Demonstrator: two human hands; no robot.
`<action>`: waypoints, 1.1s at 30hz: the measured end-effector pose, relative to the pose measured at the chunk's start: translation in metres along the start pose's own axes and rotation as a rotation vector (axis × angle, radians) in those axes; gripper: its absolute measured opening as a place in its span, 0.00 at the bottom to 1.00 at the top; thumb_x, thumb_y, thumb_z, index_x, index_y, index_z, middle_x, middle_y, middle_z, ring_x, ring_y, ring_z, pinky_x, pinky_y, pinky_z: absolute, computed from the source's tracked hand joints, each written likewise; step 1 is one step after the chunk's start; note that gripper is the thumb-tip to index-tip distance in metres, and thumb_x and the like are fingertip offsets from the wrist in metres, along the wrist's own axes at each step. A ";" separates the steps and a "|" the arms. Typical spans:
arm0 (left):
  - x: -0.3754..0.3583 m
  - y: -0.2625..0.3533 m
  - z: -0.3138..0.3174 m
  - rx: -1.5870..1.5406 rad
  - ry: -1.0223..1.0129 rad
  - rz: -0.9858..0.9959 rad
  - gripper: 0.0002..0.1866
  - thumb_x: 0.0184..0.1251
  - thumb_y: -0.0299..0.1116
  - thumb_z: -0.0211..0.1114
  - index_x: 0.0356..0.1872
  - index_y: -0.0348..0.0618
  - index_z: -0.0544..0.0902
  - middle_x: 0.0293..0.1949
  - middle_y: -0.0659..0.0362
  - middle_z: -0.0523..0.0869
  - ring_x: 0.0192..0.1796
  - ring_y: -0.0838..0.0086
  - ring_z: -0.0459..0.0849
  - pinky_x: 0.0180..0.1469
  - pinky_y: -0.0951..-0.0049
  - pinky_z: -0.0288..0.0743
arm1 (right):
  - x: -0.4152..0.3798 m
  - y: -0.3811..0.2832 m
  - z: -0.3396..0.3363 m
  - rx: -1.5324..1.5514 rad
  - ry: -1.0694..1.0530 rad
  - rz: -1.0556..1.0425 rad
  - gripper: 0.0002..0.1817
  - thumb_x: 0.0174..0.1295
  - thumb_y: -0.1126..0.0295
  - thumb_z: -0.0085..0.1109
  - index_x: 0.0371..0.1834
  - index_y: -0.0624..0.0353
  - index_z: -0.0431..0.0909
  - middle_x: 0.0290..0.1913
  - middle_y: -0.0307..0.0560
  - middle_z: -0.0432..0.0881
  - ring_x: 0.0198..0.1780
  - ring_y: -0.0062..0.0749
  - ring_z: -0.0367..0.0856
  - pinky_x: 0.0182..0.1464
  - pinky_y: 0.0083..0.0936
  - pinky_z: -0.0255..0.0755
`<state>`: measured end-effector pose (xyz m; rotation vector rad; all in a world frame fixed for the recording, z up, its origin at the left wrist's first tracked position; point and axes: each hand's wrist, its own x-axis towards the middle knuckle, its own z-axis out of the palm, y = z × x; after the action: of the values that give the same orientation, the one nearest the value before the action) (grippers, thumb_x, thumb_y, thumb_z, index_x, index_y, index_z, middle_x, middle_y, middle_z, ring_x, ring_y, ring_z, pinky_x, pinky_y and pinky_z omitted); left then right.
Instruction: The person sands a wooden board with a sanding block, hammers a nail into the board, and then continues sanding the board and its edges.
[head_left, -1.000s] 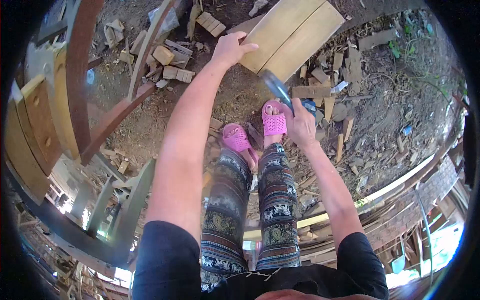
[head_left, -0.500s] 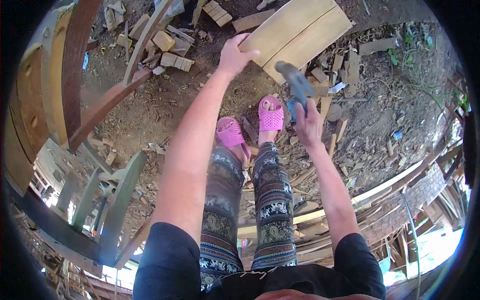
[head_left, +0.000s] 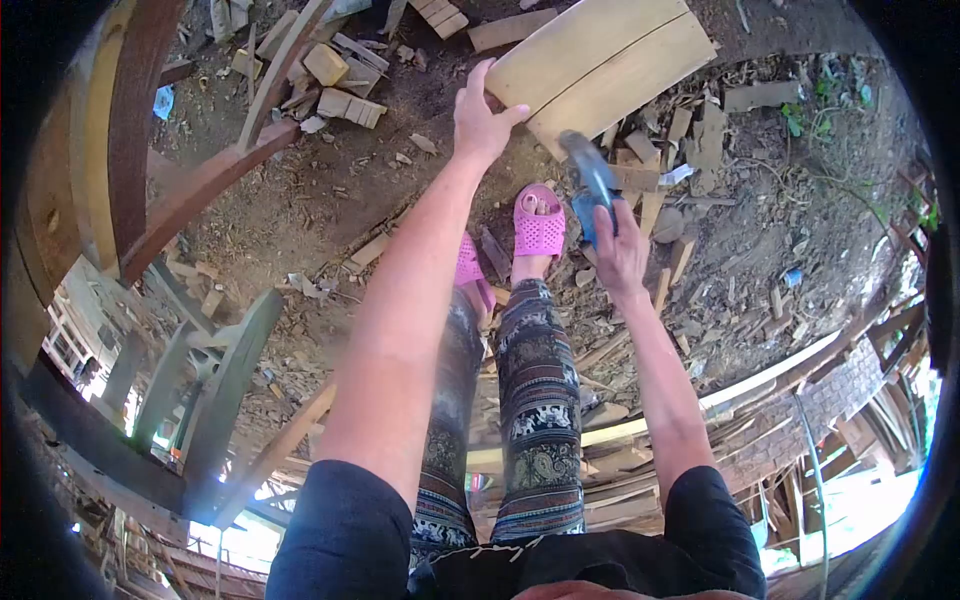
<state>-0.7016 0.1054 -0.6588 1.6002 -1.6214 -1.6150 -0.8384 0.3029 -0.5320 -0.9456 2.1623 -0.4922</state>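
Observation:
My left hand (head_left: 483, 122) grips the near left corner of a pale wooden panel (head_left: 610, 70), its thumb lying on the top face. A dark seam runs lengthwise along the panel between two boards. In my right hand (head_left: 622, 245) is a grey-and-blue hand tool (head_left: 592, 175) with a dark rounded end, blurred by motion; I cannot tell its exact kind. That rounded end overlaps the panel's near edge in this view, while my fingers wrap round the tool's lower part.
Pink sandals (head_left: 540, 222) are on my feet, on dirt strewn with wood scraps. Wood blocks (head_left: 350, 107) lie in a pile at upper left. Curved wooden furniture parts (head_left: 205, 225) stand along the left. A long pale strip of wood (head_left: 625, 430) crosses behind my legs.
My left hand and the panel appear slightly farther right in view. The tool's rounded end has shifted slightly right and down. Both hands keep their hold.

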 end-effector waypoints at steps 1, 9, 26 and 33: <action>0.001 -0.004 -0.001 0.002 0.001 -0.005 0.47 0.45 0.31 0.81 0.70 0.54 0.67 0.52 0.50 0.75 0.52 0.60 0.79 0.57 0.60 0.76 | -0.008 -0.005 -0.006 0.060 0.027 0.059 0.12 0.73 0.60 0.53 0.41 0.57 0.72 0.29 0.60 0.79 0.31 0.63 0.79 0.31 0.46 0.71; -0.004 0.016 -0.001 0.161 0.050 -0.022 0.45 0.46 0.28 0.79 0.70 0.53 0.68 0.49 0.54 0.77 0.49 0.65 0.80 0.55 0.62 0.77 | 0.013 0.014 0.005 -0.101 -0.079 0.030 0.14 0.74 0.59 0.52 0.45 0.59 0.76 0.29 0.56 0.79 0.30 0.52 0.80 0.35 0.38 0.71; -0.050 0.029 0.059 -0.468 0.389 -0.218 0.41 0.56 0.20 0.67 0.73 0.43 0.60 0.50 0.54 0.79 0.48 0.71 0.81 0.51 0.69 0.77 | 0.081 -0.057 0.006 -0.061 -0.079 -0.145 0.20 0.73 0.50 0.51 0.35 0.58 0.71 0.27 0.62 0.80 0.32 0.64 0.80 0.32 0.52 0.70; -0.048 0.008 0.064 -0.442 0.386 -0.210 0.40 0.56 0.20 0.68 0.72 0.42 0.63 0.50 0.54 0.79 0.49 0.69 0.80 0.53 0.68 0.77 | 0.096 -0.036 0.011 -0.201 -0.054 -0.249 0.18 0.73 0.50 0.51 0.37 0.54 0.73 0.30 0.59 0.82 0.32 0.61 0.82 0.32 0.50 0.74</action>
<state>-0.7444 0.1727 -0.6496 1.7371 -0.8575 -1.5040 -0.8592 0.2067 -0.5626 -1.3338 2.0839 -0.3651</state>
